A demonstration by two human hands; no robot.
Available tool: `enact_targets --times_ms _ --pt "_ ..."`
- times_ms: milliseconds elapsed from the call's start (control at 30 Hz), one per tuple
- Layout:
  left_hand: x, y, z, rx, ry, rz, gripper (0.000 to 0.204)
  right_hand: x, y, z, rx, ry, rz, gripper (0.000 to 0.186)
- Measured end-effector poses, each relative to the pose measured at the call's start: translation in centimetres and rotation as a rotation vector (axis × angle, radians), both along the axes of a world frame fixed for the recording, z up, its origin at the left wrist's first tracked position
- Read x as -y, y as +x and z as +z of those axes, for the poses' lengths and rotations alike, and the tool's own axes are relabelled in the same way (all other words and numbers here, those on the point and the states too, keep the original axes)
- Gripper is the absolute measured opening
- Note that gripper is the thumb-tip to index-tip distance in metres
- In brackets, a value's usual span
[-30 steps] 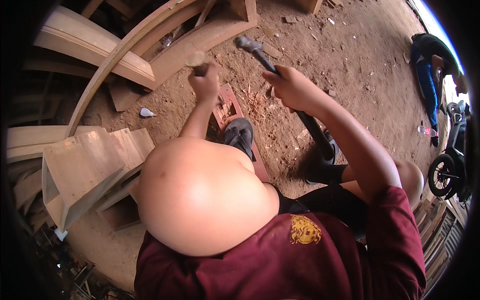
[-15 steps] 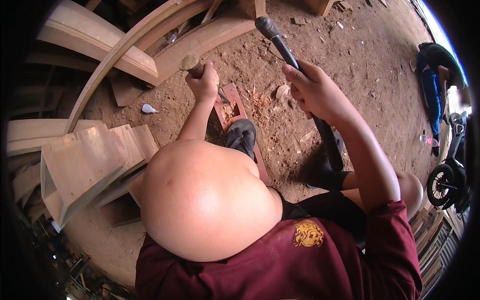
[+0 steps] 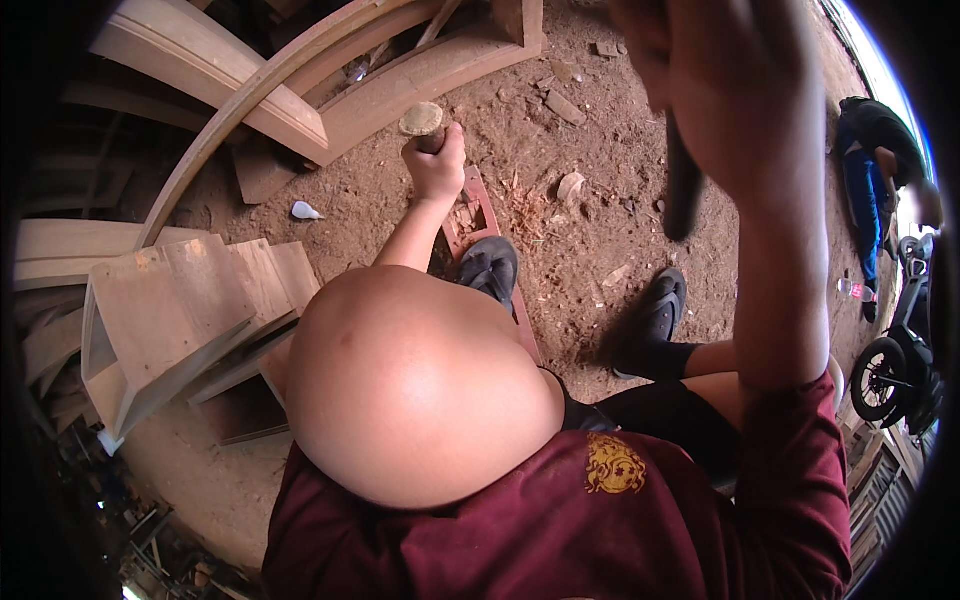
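My left hand point(image 3: 437, 168) is wrapped round the wooden handle of a chisel point(image 3: 423, 119), whose butt is flattened and frayed. Its blade is hidden behind the hand, over a reddish wooden piece point(image 3: 482, 205) with a chipped recess. My left foot, in a black flip-flop point(image 3: 488, 268), rests on that wood. Raised close to the view and blurred, my right hand point(image 3: 745, 90) is closed on a hammer point(image 3: 684, 190). Only the lower part of its black handle shows; the head is hidden or out of view.
Wood shavings point(image 3: 525, 205) and offcuts point(image 3: 566, 107) litter the dirt ground. Curved and straight timber frames point(image 3: 400, 95) stand at the far left, near a stepped wooden piece point(image 3: 170, 300). A small white bottle point(image 3: 306, 211) lies there. At right are another person point(image 3: 868, 170) and a two-wheeler point(image 3: 895, 370).
My right hand has lifted the hammer up toward the view, away from the wood. In the picture, my left hand with the chisel sits slightly farther right and lower.
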State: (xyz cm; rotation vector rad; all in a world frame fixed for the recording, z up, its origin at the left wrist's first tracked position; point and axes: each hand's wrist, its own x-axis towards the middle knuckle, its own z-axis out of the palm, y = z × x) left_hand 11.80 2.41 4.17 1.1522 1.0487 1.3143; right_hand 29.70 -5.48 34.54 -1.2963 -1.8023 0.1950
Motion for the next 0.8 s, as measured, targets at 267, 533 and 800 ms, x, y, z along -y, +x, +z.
enact_targets --times_ms 267,533,800 --pt "-0.3 2.0 -1.2 -0.001 0.015 -0.073 0.03 -3.1 -2.2 -12.4 0.428 -0.718 0.098 0.035" --pt "0.3 0.9 -0.8 -0.086 0.014 -0.112 0.028 -2.0 -4.3 -0.5 0.12 -0.165 0.018 0.039" --pt "-0.3 1.1 -1.1 -0.025 0.035 -0.058 0.022 -0.4 0.0 -13.7 0.123 -0.836 0.118 0.036"
